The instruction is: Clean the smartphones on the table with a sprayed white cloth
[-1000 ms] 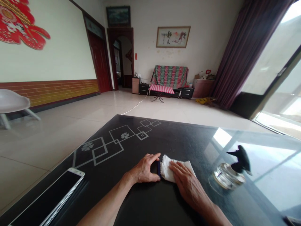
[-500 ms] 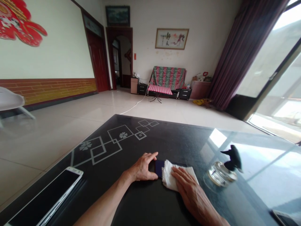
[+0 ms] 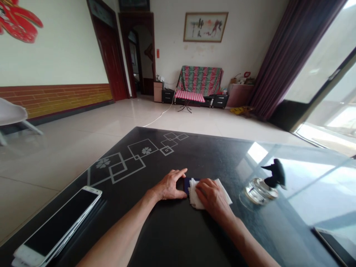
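One navy slab (image 3: 187, 184) runs lengthwise left-right (left fingers (image 3: 181, 173) apart, right fingers (image 3: 202, 191) clutching white cloth (image 3: 196, 202))

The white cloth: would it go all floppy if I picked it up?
The white cloth would probably droop, since its edge looks soft and uneven. Pushed, it might crumple, as its thin layers look loose under the right hand.
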Tool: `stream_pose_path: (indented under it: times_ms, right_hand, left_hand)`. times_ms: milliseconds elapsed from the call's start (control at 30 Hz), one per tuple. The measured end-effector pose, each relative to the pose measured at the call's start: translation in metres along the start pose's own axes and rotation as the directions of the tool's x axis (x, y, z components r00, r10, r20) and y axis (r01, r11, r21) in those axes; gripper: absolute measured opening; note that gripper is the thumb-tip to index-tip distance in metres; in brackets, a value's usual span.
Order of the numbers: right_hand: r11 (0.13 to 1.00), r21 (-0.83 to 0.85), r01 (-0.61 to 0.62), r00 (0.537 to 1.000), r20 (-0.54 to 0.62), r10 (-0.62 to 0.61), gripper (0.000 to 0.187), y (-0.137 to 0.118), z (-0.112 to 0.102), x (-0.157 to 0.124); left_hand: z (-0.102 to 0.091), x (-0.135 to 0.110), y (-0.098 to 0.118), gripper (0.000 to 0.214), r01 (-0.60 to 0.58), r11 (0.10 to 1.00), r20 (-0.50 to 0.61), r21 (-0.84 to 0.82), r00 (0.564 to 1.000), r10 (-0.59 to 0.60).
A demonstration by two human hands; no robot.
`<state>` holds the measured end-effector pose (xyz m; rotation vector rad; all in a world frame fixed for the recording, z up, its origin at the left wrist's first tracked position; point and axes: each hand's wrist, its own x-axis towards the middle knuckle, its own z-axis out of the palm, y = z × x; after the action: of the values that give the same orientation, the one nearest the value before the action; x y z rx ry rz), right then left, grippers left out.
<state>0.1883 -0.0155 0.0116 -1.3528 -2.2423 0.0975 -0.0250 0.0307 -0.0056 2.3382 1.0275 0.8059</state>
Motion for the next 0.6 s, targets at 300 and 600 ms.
stream_pose_path:
  times_ms: [300,600]
  right_hand:
    - [1.0,-0.019,-0.013,1.0,0.011,0.013,0.023,-0.004,0.004,0.008]
    - [1.0,0.002,0.002,0.999,0.038,-0.002,0.024,-0.015,-0.005,-0.016]
  left_hand:
    - [-0.001,0.0,0.0,0.093,0.011,1.0,0.009,-0.006,1.0,-0.011]
    - [-0.001,0.0,0.0,0.089,-0.01,1.0,0.016,-0.004,1.0,0.01]
